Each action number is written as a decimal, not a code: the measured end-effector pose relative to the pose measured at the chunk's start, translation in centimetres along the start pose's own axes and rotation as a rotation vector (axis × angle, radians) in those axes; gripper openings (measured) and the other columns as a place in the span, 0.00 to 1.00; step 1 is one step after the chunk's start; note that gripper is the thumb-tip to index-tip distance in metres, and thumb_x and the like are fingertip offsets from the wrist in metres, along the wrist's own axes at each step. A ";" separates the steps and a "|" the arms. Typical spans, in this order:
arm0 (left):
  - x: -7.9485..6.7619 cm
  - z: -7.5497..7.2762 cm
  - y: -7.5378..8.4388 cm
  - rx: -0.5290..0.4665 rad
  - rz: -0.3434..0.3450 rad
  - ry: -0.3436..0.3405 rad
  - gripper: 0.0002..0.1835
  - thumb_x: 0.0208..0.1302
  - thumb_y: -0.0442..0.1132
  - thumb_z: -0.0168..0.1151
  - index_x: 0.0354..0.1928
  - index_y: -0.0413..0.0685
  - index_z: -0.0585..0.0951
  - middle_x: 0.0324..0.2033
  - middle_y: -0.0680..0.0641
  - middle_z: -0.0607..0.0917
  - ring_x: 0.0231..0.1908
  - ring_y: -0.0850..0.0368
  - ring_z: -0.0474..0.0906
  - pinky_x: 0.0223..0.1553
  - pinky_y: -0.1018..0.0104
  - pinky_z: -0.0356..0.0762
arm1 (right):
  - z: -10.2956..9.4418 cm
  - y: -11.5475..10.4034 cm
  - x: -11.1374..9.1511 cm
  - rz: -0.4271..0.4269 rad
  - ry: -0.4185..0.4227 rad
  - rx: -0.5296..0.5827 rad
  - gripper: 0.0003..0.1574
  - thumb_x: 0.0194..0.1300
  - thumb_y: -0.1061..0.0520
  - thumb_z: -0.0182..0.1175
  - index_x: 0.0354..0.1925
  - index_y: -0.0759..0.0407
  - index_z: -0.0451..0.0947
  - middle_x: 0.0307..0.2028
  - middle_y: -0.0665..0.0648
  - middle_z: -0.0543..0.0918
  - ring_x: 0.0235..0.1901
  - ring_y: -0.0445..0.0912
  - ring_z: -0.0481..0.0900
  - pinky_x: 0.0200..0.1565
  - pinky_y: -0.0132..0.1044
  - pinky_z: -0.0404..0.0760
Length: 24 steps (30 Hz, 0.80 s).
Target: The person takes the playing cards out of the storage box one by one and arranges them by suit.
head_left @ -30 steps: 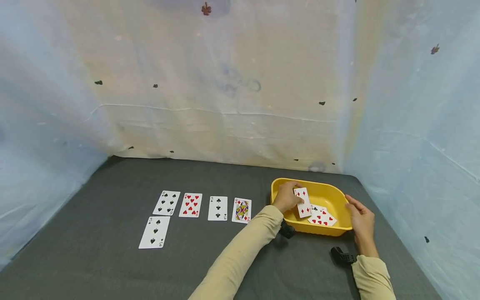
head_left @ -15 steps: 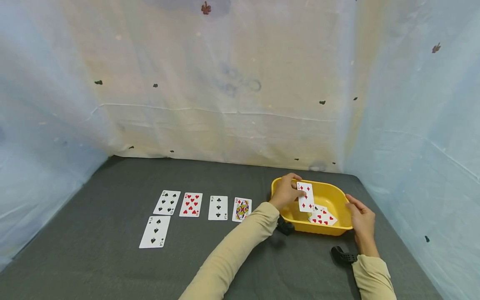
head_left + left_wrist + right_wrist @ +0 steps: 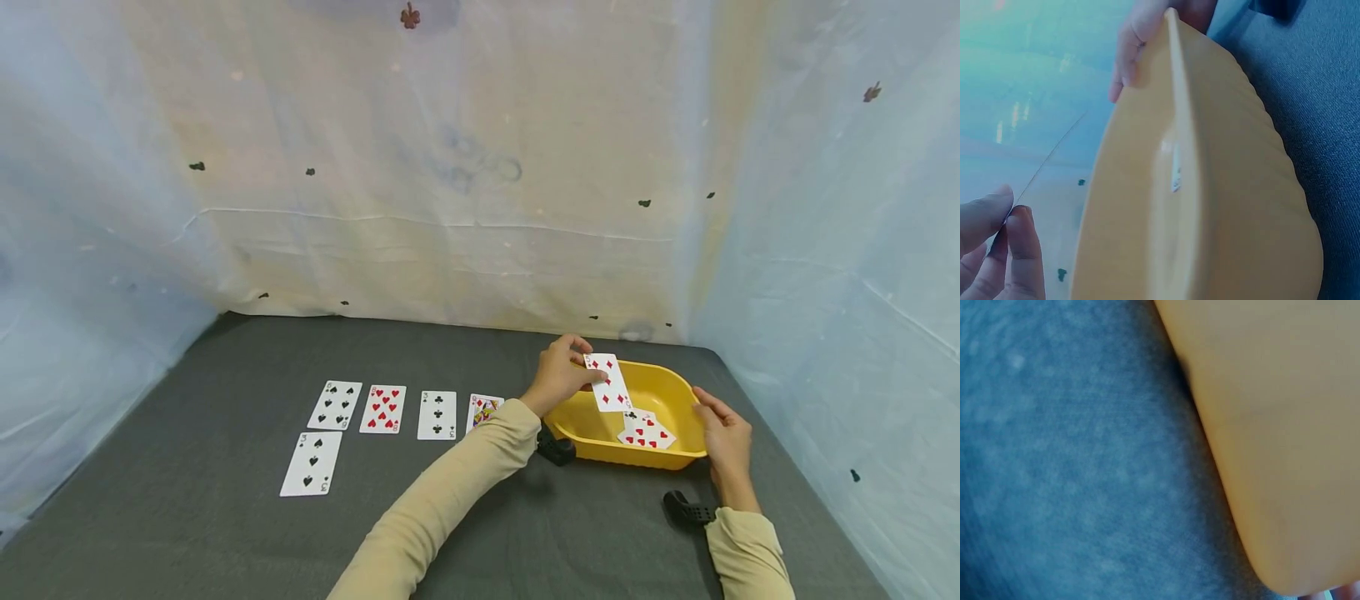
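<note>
My left hand (image 3: pixel 561 372) pinches a five of diamonds (image 3: pixel 609 385) between thumb and fingers, above the left part of a yellow plastic tray (image 3: pixel 660 377). In the left wrist view the card (image 3: pixel 1047 159) appears edge-on, apart from the tray's rim. My right hand (image 3: pixel 727 442) grips the rim at the tray's right end, its fingers (image 3: pixel 1124 62) lying along the wall. Inside the tray lie a few overlapping cards, with a hearts card (image 3: pixel 648 432) and part of a clubs card showing. The right wrist view holds mostly the tray's outer wall (image 3: pixel 1285 444).
On the dark grey cloth (image 3: pixel 187 517) to the left lie a six of spades (image 3: pixel 334 405), a hearts card (image 3: pixel 383 409), a three of clubs (image 3: pixel 437 415) and a three of spades (image 3: pixel 311 463). My left sleeve partly covers a diamonds face card (image 3: pixel 480 408). Pale sheeting (image 3: pixel 450 275) hangs behind.
My left hand has lifted the five of diamonds from low in the tray, upward and lately a little leftward. More of the sleeve now covers the face card. My right hand stays on the rim.
</note>
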<state>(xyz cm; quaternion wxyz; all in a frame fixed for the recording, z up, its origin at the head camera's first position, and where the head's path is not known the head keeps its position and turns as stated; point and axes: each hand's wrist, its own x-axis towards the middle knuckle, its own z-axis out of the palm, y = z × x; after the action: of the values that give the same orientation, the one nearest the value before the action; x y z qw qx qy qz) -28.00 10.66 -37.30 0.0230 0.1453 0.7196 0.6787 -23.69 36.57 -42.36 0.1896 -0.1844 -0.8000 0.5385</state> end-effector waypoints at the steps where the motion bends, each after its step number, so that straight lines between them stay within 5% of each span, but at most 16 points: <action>1: -0.1 -0.2 0.1 -0.002 -0.004 0.001 0.19 0.53 0.28 0.73 0.45 0.40 0.76 0.30 0.47 0.76 0.29 0.44 0.83 0.30 0.63 0.82 | 0.0 0.0 0.0 0.000 0.000 -0.002 0.26 0.73 0.51 0.51 0.64 0.61 0.73 0.63 0.62 0.72 0.52 0.45 0.73 0.38 0.18 0.72; 6: -0.4 -1.5 0.7 0.014 -0.018 0.010 0.18 0.52 0.30 0.74 0.44 0.41 0.78 0.36 0.48 0.75 0.28 0.55 0.81 0.30 0.67 0.81 | 0.0 0.1 0.1 0.003 0.002 -0.002 0.26 0.73 0.51 0.51 0.64 0.61 0.73 0.63 0.62 0.72 0.52 0.45 0.73 0.39 0.18 0.72; 14: -0.8 -3.7 0.6 0.115 0.006 0.013 0.19 0.52 0.39 0.76 0.44 0.48 0.80 0.39 0.52 0.78 0.43 0.57 0.75 0.38 0.69 0.78 | 0.0 0.0 0.0 0.009 -0.001 0.005 0.26 0.73 0.51 0.51 0.64 0.60 0.73 0.63 0.62 0.72 0.51 0.42 0.73 0.38 0.18 0.73; 24: -2.3 -6.8 1.4 -0.116 -0.017 -0.077 0.20 0.56 0.27 0.70 0.51 0.40 0.77 0.44 0.42 0.76 0.37 0.51 0.80 0.39 0.60 0.81 | 0.1 -0.1 -0.1 0.004 0.007 0.003 0.26 0.73 0.51 0.51 0.64 0.60 0.73 0.63 0.62 0.72 0.53 0.45 0.73 0.41 0.19 0.73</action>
<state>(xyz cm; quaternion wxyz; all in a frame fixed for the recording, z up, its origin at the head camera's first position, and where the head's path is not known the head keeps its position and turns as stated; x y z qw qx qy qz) -27.13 3.52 -35.81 0.0649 0.1638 0.6787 0.7130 -23.63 36.45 -42.31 0.1916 -0.1873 -0.7982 0.5396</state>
